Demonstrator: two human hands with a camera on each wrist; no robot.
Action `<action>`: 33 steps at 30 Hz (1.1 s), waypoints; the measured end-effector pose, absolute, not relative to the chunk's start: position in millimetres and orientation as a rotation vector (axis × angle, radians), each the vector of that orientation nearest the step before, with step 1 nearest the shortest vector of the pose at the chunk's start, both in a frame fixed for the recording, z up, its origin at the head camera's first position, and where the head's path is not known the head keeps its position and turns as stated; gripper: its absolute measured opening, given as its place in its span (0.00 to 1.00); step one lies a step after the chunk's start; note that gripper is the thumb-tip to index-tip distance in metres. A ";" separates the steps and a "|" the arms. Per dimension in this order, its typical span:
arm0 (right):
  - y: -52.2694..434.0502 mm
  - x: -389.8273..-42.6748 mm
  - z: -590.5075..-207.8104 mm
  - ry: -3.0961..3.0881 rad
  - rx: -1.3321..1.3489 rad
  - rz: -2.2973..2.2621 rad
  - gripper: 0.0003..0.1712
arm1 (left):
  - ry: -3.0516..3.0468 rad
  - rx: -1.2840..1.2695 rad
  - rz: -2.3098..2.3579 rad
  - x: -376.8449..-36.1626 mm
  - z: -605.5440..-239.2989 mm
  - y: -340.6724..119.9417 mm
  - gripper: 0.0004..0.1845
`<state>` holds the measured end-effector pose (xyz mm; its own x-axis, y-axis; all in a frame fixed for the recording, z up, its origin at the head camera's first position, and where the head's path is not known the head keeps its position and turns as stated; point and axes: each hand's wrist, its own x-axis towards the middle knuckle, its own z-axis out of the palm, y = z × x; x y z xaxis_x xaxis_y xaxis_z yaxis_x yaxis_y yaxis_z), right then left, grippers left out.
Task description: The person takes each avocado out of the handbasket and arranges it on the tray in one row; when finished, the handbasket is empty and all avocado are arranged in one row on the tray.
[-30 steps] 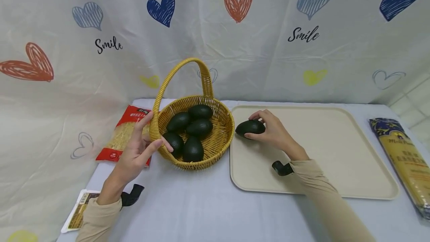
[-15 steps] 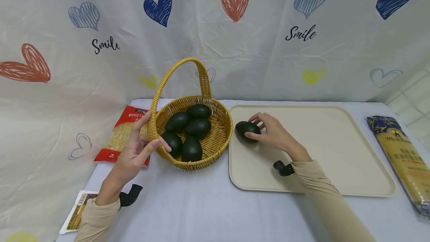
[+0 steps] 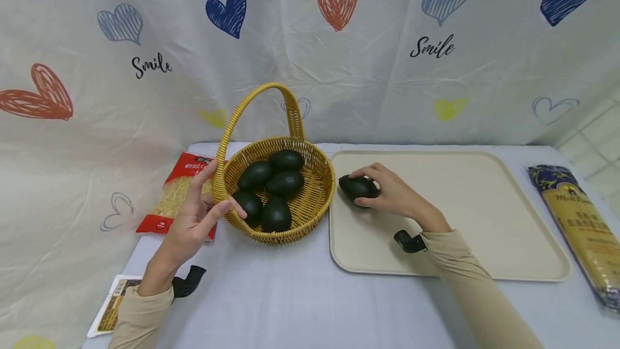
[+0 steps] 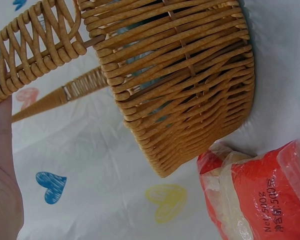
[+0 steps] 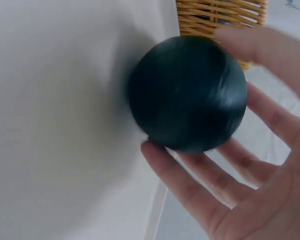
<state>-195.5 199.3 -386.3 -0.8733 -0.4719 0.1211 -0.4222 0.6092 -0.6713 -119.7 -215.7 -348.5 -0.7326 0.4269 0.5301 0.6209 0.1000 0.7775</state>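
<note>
A dark green avocado (image 3: 356,186) lies on the left end of a beige tray (image 3: 474,214), close to the basket. My right hand (image 3: 372,190) curls over it from the right, with fingers above and thumb below. In the right wrist view the avocado (image 5: 187,95) sits between the fingers (image 5: 200,195) over the tray (image 5: 55,125). A woven yellow basket (image 3: 326,187) with a tall handle holds several more avocados (image 3: 284,182). My left hand (image 3: 213,194) rests with straight fingers against the basket's left rim. The left wrist view shows the basket wall (image 4: 190,90).
A red packet (image 3: 176,198) of pale noodles lies left of the basket, and also shows as the red packet (image 4: 270,195) under my left wrist. A small labelled pack (image 3: 113,306) sits at the near left edge. A long dark noodle packet (image 3: 581,230) lies right of the tray. A heart-print curtain hangs behind.
My right hand has shifted slightly left and closed further over the avocado, which has turned a little on the tray. The left hand and basket stay put.
</note>
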 end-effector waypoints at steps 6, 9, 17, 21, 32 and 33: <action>197.5 -194.5 -382.6 2.738 -0.745 -1.115 0.28 | -2.203 -1.049 -1.698 -118.7 -346.3 -215.4 0.47; 196.2 -194.1 -380.8 2.723 -0.723 -1.115 0.30 | -2.199 -1.051 -1.709 -118.9 -345.5 -215.5 0.46; 188.4 -194.2 -386.0 2.695 -0.718 -1.152 0.33 | -2.195 -1.056 -1.716 -119.1 -344.9 -216.0 0.44; 182.3 -193.5 -389.7 2.678 -0.736 -1.171 0.33 | -2.198 -1.050 -1.719 -118.4 -345.9 -216.3 0.45; 179.0 -189.9 -389.8 2.679 -0.678 -1.180 0.34 | -2.192 -1.074 -1.709 -120.6 -347.4 -216.5 0.43; 179.2 -189.9 -389.3 2.678 -0.675 -1.180 0.34 | -2.196 -1.068 -1.709 -120.2 -347.1 -216.5 0.43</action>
